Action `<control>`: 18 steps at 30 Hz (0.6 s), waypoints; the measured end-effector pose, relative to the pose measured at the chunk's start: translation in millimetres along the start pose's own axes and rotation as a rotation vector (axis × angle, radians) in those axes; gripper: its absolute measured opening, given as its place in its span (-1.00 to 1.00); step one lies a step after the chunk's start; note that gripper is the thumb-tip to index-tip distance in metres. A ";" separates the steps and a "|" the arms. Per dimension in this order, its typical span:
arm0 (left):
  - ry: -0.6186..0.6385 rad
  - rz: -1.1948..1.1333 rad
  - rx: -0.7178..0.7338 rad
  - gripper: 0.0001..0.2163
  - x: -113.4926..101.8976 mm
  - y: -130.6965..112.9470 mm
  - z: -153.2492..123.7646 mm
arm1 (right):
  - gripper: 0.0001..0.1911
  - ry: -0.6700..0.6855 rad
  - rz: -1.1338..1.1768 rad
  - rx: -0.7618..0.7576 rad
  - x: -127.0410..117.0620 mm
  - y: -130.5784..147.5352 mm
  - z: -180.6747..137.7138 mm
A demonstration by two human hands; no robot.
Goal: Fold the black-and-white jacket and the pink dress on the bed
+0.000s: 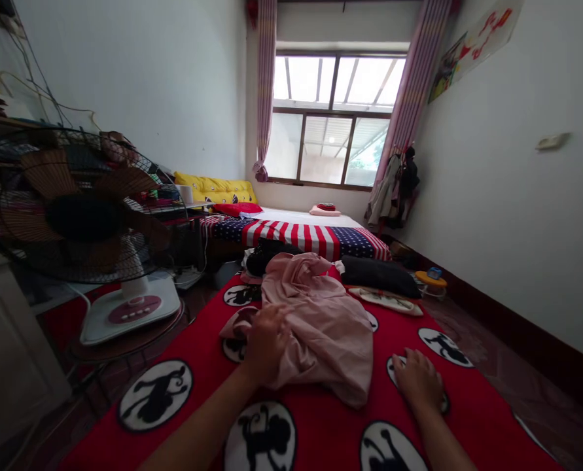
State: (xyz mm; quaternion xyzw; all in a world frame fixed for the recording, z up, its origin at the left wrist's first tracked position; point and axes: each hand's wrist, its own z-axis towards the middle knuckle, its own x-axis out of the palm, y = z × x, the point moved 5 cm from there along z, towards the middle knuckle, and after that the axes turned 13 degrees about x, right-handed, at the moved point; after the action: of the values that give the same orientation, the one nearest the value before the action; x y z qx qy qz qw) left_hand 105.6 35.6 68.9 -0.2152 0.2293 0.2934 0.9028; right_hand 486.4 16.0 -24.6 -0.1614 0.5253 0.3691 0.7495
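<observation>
A rumpled pink shirt (328, 333) lies on a red cloth (197, 418) printed with black figures in white ovals. My left hand (269, 343) is on the left side of the shirt, its fingers curled into the fabric next to a loose, bunched sleeve (237, 322). To the right of the shirt, my right hand (420, 381) rests on the red cloth with its fingers stretched out and apart, holding nothing. The shirt's upper end is crumpled and lies near a dark pile of clothes (266, 256).
Folded dark clothing (382, 275) and a folded cream item (387, 301) lie at the far right of the cloth. A standing fan (137, 307) is at the left. Beyond are a bed (296, 235) with a striped cover and a small orange stool (431, 281).
</observation>
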 end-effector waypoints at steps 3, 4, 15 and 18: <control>-0.046 0.247 -0.281 -0.55 -9.4 70.3 -12.9 | -0.56 0.023 0.045 -0.012 1.3 -3.0 3.5; 0.012 0.271 -0.378 -0.51 -6.8 88.6 -21.9 | -0.56 0.033 0.068 -0.012 1.3 -4.1 4.5; 0.142 0.186 -0.505 -0.69 10.0 100.2 -49.8 | -0.61 0.153 0.254 0.034 -37.0 17.8 15.3; 0.116 0.173 -0.517 -0.70 10.4 101.9 -50.7 | -0.58 0.102 0.338 -0.077 -65.4 72.5 26.7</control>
State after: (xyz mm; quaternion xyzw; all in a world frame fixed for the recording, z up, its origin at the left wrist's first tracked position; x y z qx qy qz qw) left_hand 34.5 88.5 -3.2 -0.4347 0.2157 0.4053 0.7748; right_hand 440.3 56.7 55.9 -0.1180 0.5676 0.5012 0.6425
